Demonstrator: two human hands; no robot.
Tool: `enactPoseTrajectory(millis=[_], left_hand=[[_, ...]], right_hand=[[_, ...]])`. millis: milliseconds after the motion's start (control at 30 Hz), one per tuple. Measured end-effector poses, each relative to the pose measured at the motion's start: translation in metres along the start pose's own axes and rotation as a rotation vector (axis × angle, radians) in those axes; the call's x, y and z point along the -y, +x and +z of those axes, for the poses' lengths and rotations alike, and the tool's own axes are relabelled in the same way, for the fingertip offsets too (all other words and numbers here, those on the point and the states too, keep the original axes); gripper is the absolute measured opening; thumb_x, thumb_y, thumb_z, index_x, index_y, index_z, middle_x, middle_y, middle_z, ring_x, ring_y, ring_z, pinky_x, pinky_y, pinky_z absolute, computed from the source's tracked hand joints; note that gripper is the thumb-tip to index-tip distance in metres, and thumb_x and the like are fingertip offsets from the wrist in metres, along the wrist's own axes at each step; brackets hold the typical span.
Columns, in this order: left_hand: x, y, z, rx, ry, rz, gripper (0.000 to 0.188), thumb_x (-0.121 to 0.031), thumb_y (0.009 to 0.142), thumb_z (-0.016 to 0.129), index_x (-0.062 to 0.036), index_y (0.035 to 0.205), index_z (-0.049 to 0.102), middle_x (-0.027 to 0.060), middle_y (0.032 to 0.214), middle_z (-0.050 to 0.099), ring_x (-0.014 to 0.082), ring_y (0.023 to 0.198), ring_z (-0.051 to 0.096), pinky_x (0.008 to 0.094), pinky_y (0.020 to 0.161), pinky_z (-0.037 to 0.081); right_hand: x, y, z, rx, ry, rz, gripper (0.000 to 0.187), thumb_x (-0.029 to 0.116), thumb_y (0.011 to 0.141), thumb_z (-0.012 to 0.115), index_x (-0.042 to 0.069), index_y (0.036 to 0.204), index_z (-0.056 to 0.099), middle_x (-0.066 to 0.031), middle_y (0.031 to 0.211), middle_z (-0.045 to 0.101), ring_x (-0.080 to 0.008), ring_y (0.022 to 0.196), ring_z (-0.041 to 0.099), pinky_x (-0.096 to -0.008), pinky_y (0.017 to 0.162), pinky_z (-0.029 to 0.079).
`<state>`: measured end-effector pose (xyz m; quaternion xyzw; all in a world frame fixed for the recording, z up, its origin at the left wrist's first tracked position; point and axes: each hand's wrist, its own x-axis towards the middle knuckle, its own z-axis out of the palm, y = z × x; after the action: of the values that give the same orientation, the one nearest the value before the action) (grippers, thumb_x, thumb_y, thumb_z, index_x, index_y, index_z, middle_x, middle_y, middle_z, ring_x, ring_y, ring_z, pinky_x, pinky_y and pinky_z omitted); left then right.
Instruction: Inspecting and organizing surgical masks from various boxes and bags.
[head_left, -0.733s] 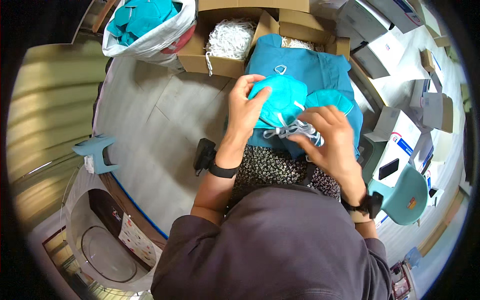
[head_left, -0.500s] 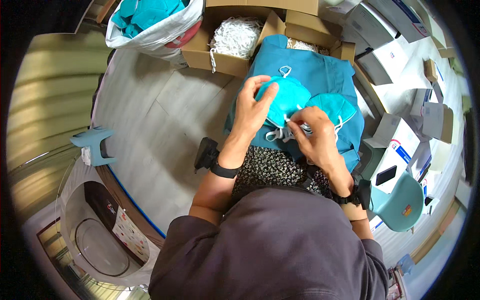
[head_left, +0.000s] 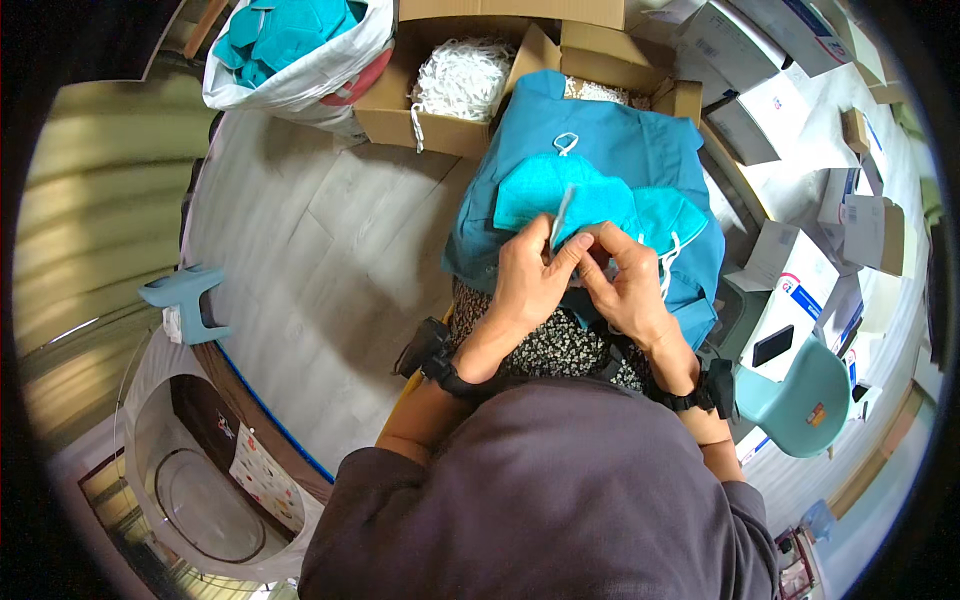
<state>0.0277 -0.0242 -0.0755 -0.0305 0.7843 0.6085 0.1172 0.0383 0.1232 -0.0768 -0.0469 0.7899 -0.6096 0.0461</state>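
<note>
My left hand (head_left: pixel 530 278) pinches the lower left edge of a teal face mask (head_left: pixel 602 203), whose pale inner side shows as a thin strip. Close against it, my right hand (head_left: pixel 636 284) has its fingertips pressed together at the mask's lower edge; the exact spot they grip is hidden. Behind lies a second teal mask (head_left: pixel 525 190), with a white loop (head_left: pixel 567 143) above it. Right of my fingers rests another teal mask (head_left: pixel 672 213) with white ear loops (head_left: pixel 668 262) hanging down. All are over a blue cloth (head_left: pixel 620 125) across my lap.
Beyond the cloth stands a cardboard box (head_left: pixel 425 130) of white elastic loops (head_left: pixel 460 80), beside a white sack (head_left: pixel 330 75) full of teal masks. White cartons (head_left: pixel 765 120) crowd the right. A light-blue chair (head_left: pixel 800 400) and a phone (head_left: pixel 772 345) are near my right elbow.
My left hand has come down from the mask's upper left side to its lower edge, beside my right hand. A mask now stands tilted up between them, its pale edge showing.
</note>
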Motion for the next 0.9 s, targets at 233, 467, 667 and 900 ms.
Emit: enactPoseTrajectory(millis=[233,467,667,900], left_hand=[[0.001,0.010,-0.003,-0.036,0.184,0.186,0.024,-0.018,0.096,0.062,0.0012,0.082,0.058,0.0124,0.067,0.058,0.0193,0.057,0.057,0.0359,0.053,0.044],[-0.018,0.004,-0.014,-0.228,-0.012,0.161,0.017,-0.015,0.097,0.061,0.0009,0.094,0.064,0.0097,0.075,0.065,0.0145,0.058,0.061,0.0299,0.052,0.045],[-0.007,0.011,0.004,-0.156,-0.235,0.202,0.016,-0.008,0.096,0.060,0.0029,0.108,0.060,0.0067,0.087,0.069,0.0108,0.074,0.067,0.0270,0.061,0.055],[-0.006,0.005,0.001,-0.128,-0.505,0.062,0.029,0.002,0.088,0.067,0.0041,0.115,0.056,0.0089,0.099,0.067,0.0141,0.079,0.066,0.0287,0.066,0.057]], right_hand=[[-0.006,0.015,-0.011,-0.187,-0.077,-0.053,0.014,0.009,0.082,0.075,0.001,0.079,0.063,-0.0052,0.069,0.059,-0.0119,0.058,0.051,-0.0267,0.053,0.040],[-0.030,0.043,-0.080,-0.408,0.163,0.075,0.012,0.010,0.087,0.071,0.005,0.079,0.064,0.0078,0.068,0.053,-0.0017,0.063,0.043,-0.0183,0.057,0.033],[0.017,0.024,-0.020,-0.014,0.388,0.308,0.018,0.001,0.087,0.070,-0.002,0.099,0.056,-0.0023,0.084,0.060,-0.0052,0.067,0.058,-0.0203,0.057,0.047],[-0.008,0.027,-0.025,-0.048,-0.039,-0.128,0.015,-0.013,0.078,0.059,-0.001,0.086,0.061,-0.0076,0.078,0.061,-0.0146,0.069,0.061,-0.0272,0.062,0.049]])
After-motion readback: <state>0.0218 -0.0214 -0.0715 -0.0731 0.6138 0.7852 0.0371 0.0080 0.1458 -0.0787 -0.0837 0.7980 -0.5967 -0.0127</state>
